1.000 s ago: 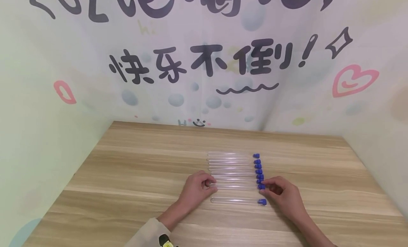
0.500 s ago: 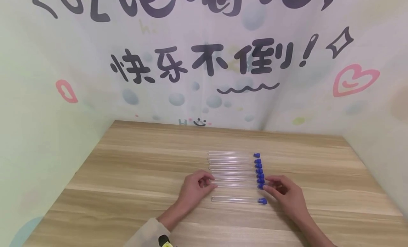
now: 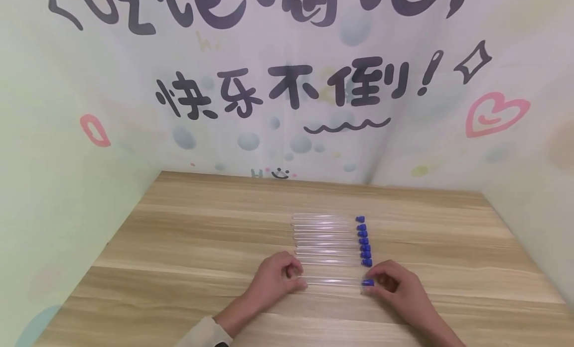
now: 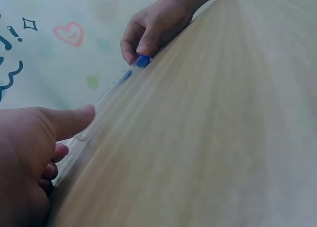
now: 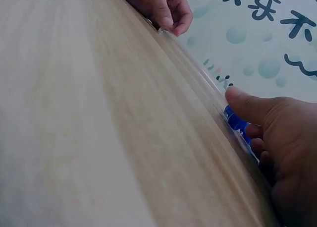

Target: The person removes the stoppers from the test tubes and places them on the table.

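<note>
Nearest me on the table lies a clear test tube point(image 3: 332, 281) with a blue cap point(image 3: 367, 283) at its right end. My left hand point(image 3: 275, 278) holds its rounded left end between thumb and fingers. At the capped end, the thumb and forefinger of my right hand point(image 3: 401, 288) close in from both sides. The left wrist view shows the tube's end point(image 4: 81, 137) beside my left thumb. In the right wrist view the blue cap point(image 5: 235, 120) shows between my right thumb and curled fingers.
Behind it, several more clear test tubes point(image 3: 324, 236) lie side by side, their blue caps point(image 3: 364, 241) lined up on the right. The wooden table point(image 3: 202, 207) ends at a printed wall cloth point(image 3: 233, 153) with dark lettering.
Both hands have let go of the front tube of the row and moved toward me, onto the nearest tube. The tubes themselves look nearly unmoved.
</note>
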{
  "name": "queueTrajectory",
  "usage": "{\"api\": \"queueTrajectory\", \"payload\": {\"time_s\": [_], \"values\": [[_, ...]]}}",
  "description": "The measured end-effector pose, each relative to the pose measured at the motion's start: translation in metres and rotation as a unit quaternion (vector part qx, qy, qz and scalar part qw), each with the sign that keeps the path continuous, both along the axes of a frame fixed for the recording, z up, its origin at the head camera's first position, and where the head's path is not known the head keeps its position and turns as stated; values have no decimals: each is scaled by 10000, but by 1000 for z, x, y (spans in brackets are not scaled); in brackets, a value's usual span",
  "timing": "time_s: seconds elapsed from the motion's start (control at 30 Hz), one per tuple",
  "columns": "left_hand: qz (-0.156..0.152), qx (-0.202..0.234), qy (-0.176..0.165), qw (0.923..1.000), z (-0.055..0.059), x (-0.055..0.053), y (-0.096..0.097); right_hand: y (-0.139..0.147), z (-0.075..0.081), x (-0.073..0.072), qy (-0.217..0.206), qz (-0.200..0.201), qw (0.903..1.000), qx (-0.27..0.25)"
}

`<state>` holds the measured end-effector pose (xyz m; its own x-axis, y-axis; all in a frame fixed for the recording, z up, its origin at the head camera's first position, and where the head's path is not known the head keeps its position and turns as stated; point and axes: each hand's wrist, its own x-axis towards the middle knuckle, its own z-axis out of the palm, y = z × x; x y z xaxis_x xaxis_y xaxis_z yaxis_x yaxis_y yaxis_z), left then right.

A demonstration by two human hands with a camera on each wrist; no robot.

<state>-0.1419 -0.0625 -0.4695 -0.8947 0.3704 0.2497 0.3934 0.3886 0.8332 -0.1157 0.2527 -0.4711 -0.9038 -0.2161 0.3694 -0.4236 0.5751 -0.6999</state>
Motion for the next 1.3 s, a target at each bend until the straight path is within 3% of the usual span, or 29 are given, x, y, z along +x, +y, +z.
{"api": "queueTrajectory", "payload": {"time_s": [0.13, 0.3, 0.6, 0.87, 1.3], "values": [[-99, -251, 190, 9995, -2, -1, 0, -1, -2, -2, 207, 114, 9995, 204], [-76, -375, 262, 9989, -4, -1, 0, 0, -3, -1, 176, 130, 9996, 169], [-319, 220, 272, 9989, -3, -1, 0, -9, 3, 4, -269, -418, 9986, -171], [-499, 360, 138, 9980, 0, 1, 0, -10, 3, 5, -519, -841, 9948, -247], [-915, 647, 543, 9922, 1, 2, 1, -13, 8, 6, -578, -1219, 9903, -329]]}}
